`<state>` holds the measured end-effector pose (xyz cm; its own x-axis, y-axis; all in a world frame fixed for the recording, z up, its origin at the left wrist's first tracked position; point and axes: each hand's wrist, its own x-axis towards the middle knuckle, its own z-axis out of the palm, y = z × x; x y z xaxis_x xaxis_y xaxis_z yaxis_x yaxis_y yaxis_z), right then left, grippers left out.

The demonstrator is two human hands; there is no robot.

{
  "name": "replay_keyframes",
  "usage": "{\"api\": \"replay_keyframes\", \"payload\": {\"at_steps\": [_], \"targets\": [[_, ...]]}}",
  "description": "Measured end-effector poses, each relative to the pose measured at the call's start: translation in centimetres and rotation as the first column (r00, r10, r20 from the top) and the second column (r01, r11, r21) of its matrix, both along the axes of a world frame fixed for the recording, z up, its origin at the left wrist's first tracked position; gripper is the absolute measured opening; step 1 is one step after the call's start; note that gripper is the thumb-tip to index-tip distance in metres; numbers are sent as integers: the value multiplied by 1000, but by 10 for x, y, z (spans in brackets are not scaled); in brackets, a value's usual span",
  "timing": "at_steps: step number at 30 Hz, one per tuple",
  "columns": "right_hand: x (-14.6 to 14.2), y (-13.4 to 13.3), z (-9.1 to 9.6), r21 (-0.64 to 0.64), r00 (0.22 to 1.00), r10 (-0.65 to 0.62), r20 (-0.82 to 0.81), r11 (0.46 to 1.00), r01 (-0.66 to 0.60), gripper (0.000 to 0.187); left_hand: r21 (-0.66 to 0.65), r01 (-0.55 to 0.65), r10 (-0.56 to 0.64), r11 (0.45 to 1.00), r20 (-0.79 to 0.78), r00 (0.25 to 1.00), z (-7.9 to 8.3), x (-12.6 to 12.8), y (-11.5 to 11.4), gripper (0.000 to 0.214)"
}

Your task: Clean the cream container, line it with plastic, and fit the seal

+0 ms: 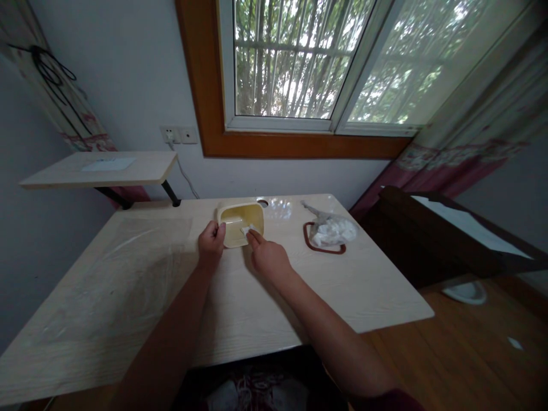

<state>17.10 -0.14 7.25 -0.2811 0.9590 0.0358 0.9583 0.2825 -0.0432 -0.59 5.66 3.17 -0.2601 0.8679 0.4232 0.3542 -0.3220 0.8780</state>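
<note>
We see the left hand [211, 244] pinching the left side of the yellow container [232, 218]. The right hand [269, 257] pinches a small white piece [245, 230] inside it.

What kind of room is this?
Probably a room in a home, maybe a study: there's a pale desk with a raised shelf, and patterned curtains by the window.
</note>
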Motion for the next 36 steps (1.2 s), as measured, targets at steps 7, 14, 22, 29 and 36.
{"api": "replay_keyframes", "payload": {"at_steps": [7,14,22,29,36], "targets": [[-22,3,-7,13,988,46,-147,999,-45,62,4,-59,59,998,57,997,-5,-9,8,39],[-45,11,-18,53,973,96,-212,995,-86,60,-18,10,-8,1000,121,993,-19,-19,27,39],[-37,27,-26,76,989,-9,-151,997,20,58,-32,90,-86,995,117,989,-29,-24,39,35],[-36,26,-27,104,974,-30,-223,993,54,60,-42,201,-174,979,349,921,-34,-22,39,38],[-40,22,-22,131,960,39,-278,991,-2,60,-1,347,-297,938,516,803,-30,-17,34,41]]}}
